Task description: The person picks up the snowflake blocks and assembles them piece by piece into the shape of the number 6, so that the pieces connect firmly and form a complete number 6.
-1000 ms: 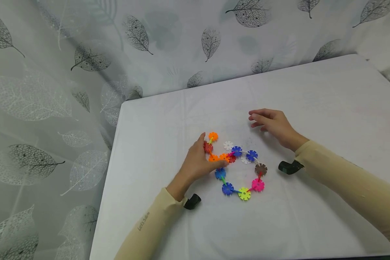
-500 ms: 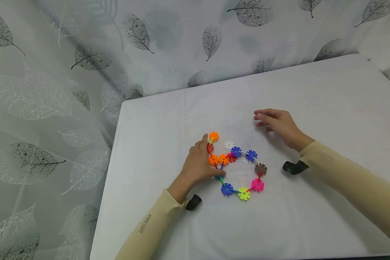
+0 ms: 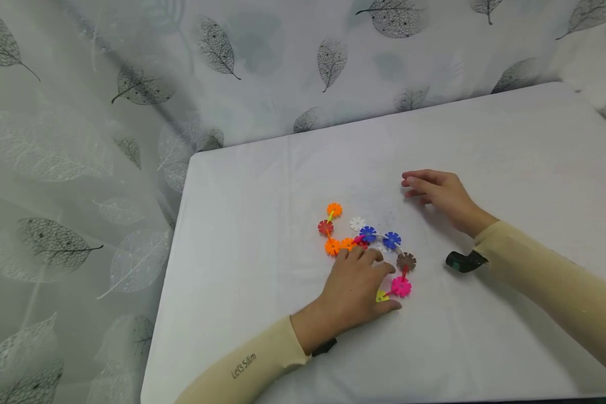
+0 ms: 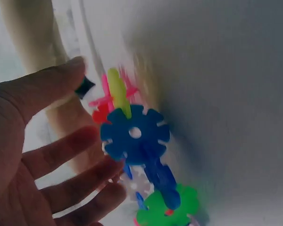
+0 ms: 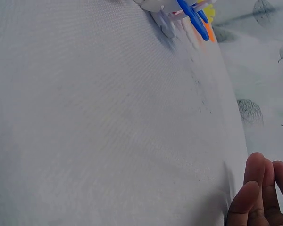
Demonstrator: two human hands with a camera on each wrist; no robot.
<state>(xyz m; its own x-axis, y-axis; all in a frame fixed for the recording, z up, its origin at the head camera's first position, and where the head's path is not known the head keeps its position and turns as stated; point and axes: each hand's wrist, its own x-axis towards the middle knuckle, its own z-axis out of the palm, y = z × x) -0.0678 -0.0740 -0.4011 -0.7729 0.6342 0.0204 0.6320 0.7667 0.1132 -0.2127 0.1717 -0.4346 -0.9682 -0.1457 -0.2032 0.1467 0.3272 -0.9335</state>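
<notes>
Notched plastic snowflake discs are joined edge to edge into a ring with a side chain on the white table. An orange disc (image 3: pixel 334 210) ends the chain at upper left, with a red disc (image 3: pixel 325 228) below it. The ring's right side has a brown disc (image 3: pixel 406 261) and a pink disc (image 3: pixel 401 287). My left hand (image 3: pixel 353 289) lies over the ring's lower left, covering several discs, fingers spread. In the left wrist view its fingertips are right beside a blue disc (image 4: pixel 153 136), thumb apart. My right hand (image 3: pixel 444 196) is off to the right, loosely curled and holding nothing.
A white disc (image 3: pixel 357 224) lies just above the ring. The white table (image 3: pixel 242 224) meets a leaf-printed curtain (image 3: pixel 272 62) at its back and left. A dark wrist mount (image 3: pixel 466 261) sticks out below the right sleeve.
My left hand has shifted right and down, from the ring's left side to over its lower left, uncovering the red disc. My right hand has drifted slightly right. The discs look almost unmoved.
</notes>
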